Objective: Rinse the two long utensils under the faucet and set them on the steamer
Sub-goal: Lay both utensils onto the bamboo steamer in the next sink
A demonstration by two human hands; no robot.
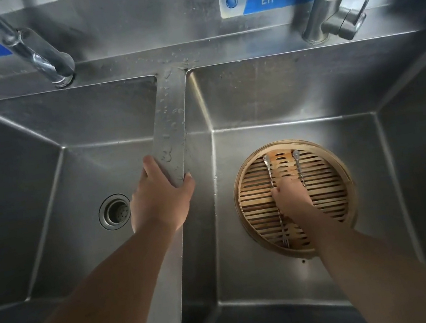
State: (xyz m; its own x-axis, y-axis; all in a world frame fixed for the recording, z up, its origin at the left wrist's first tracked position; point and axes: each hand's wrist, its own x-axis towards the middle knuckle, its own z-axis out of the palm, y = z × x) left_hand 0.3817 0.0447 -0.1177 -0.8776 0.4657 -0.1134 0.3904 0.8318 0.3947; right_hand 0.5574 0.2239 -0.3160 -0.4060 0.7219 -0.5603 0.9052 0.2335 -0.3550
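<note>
A round bamboo steamer (pixel 326 172) sits on the floor of the right sink basin. Two long thin metal utensils lie on its slats, side by side, spoon ends pointing away from me: the left utensil (pixel 269 169) and the right utensil (pixel 298 163). My right hand (pixel 290 199) rests on top of them at mid-length, fingers curled over both handles; the right one's lower part is hidden under my hand. My left hand (pixel 160 196) grips the wet steel divider (pixel 171 129) between the two basins.
The left basin has a round drain (pixel 115 211). A faucet (pixel 35 53) stands behind the left basin and another faucet (pixel 333 9) with a lever behind the right one. No water is running. Blue signs hang on the steel back wall.
</note>
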